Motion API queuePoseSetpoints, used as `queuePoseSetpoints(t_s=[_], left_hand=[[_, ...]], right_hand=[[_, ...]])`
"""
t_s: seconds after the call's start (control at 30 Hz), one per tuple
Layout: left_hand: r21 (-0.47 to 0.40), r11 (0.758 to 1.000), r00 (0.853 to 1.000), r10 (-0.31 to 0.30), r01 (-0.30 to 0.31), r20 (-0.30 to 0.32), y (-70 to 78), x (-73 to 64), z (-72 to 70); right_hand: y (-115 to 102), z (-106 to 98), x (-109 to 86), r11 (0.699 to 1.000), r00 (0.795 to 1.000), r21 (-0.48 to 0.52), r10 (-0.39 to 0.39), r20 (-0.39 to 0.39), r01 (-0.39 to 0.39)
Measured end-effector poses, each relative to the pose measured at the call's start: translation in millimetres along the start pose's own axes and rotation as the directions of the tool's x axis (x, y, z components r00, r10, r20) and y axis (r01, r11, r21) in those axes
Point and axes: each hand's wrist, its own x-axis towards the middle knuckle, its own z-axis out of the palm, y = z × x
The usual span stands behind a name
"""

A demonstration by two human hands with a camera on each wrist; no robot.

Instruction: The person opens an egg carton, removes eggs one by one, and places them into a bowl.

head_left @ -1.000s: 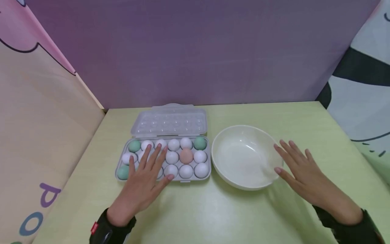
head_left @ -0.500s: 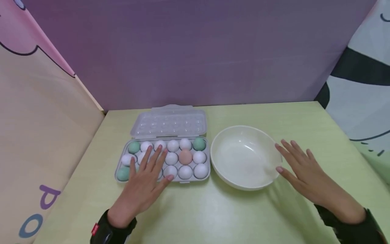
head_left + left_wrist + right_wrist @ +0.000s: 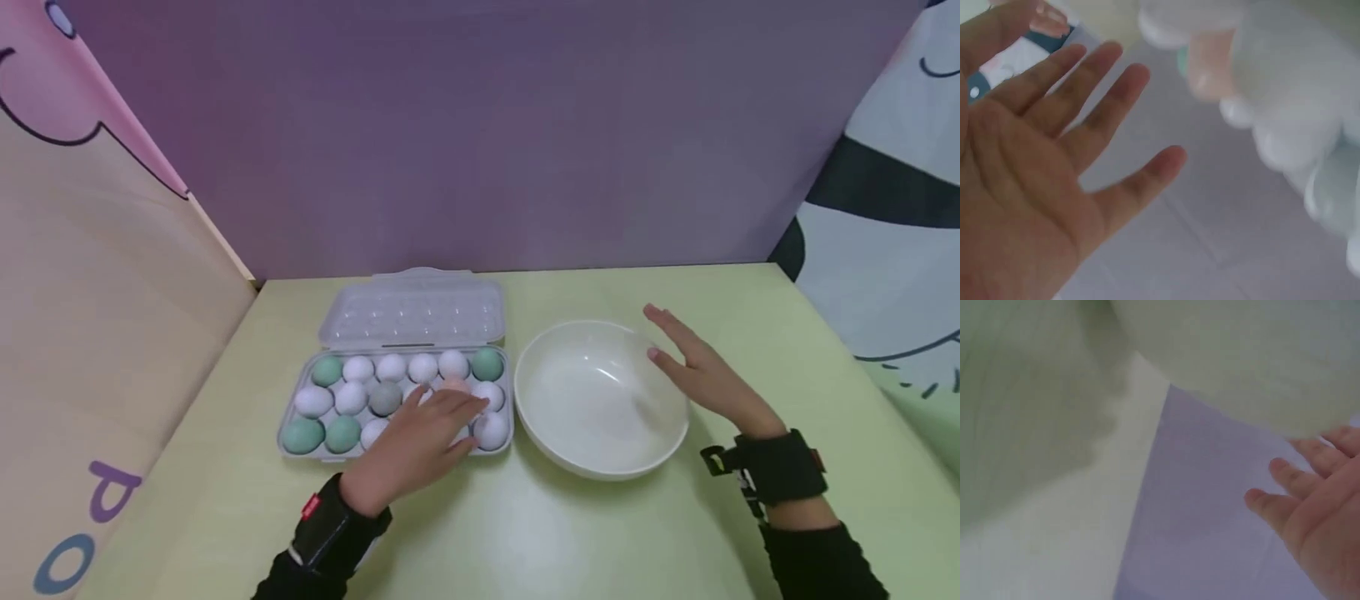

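An egg box (image 3: 287, 417) lies open on the table, its clear lid (image 3: 412, 315) folded back. In its cups sit rows of white eggs (image 3: 313, 401), several green ones, a grey egg (image 3: 385, 398) and a pink egg (image 3: 454, 386) that is partly covered. Over the box's front right part hovers my left hand (image 3: 416, 446), hiding some eggs; the left wrist view shows its fingers spread and its palm bare. A wide white bowl (image 3: 592, 408) stands right of the box. My right hand (image 3: 705, 371), fingers extended, is at the bowl's right rim and holds nothing.
The pale yellow-green table (image 3: 570, 542) ends at a purple backdrop (image 3: 510, 142). Printed panels border both sides, with letters on the left panel (image 3: 135, 333) and a cartoon figure on the right panel (image 3: 885, 283). A black band (image 3: 780, 467) circles the right wrist.
My left hand has shifted right across the egg box, uncovering the grey egg and a front green one. My right hand has turned and moved slightly up and left along the bowl.
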Motion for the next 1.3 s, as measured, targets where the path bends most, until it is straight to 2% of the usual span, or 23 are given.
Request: queuePoseSetpoints(t_s=[0.2, 0.37, 0.63, 0.9, 1.03, 1.13, 1.2, 1.3], left_hand=[[0.042, 0.997, 0.998, 0.059, -0.060, 0.018, 6.8, 15.3, 26.6], [0.087, 0.993, 0.997, 0.079, -0.078, -0.009, 10.4, 19.5, 37.5], [0.150, 0.986, 0.997, 0.073, -0.069, -0.016, 10.2, 25.1, 38.3], [0.037, 0.994, 0.995, 0.099, -0.098, -0.028, -0.9, 28.6, 33.7], [-0.024, 0.994, 0.991, 0.104, -0.107, -0.080, -5.7, 27.9, 32.6], [-0.091, 0.990, 0.984, 0.094, -0.108, -0.151, -7.1, 26.2, 25.7], [-0.139, 0.983, 0.973, 0.091, -0.122, -0.210, -7.7, 27.0, 18.4], [-0.186, 0.966, 0.949, 0.120, -0.180, -0.292, -7.2, 34.5, 5.8]], right_hand=[[17.8, 16.5, -8.6, 0.995, 0.996, 0.048, 0.090, 0.016, -0.091], [21.4, 22.3, -11.9, 0.989, 0.993, 0.085, 0.120, 0.013, -0.120], [19.5, 23.6, -9.5, 0.962, 0.982, 0.211, 0.185, -0.033, -0.175], [21.6, 24.7, 1.9, 0.937, 0.976, 0.286, 0.216, -0.021, -0.201], [21.7, 26.2, 7.2, 0.929, 0.976, 0.308, 0.218, -0.017, -0.203], [22.6, 28.1, 9.5, 0.929, 0.976, 0.313, 0.215, -0.022, -0.197], [23.6, 28.4, 10.4, 0.931, 0.977, 0.310, 0.211, -0.024, -0.193], [24.8, 26.9, 10.2, 0.931, 0.977, 0.308, 0.214, -0.027, -0.195]])
